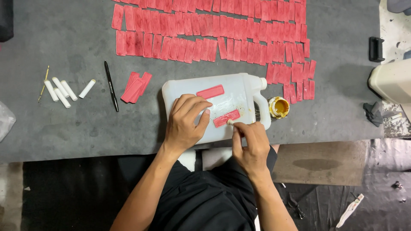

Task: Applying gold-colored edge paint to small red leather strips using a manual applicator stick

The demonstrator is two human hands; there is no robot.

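Note:
A white plastic jug [239, 87] lies on its side on the grey mat [77, 124]. Two red strips rest on it: one near its top [210, 91], one lower [226, 118]. My left hand [185, 122] presses down on the jug, fingertips touching the left end of the lower strip. My right hand [250, 143] pinches a small pale stick whose tip [230, 122] touches that strip. A small open pot of yellow paste [279, 107] stands just right of the jug's handle.
Rows of many red strips [214, 30] cover the far mat. A small pile of red strips [136, 87], a black pen [111, 85] and several white tubes [64, 90] lie left. A white container [391, 81] stands at right.

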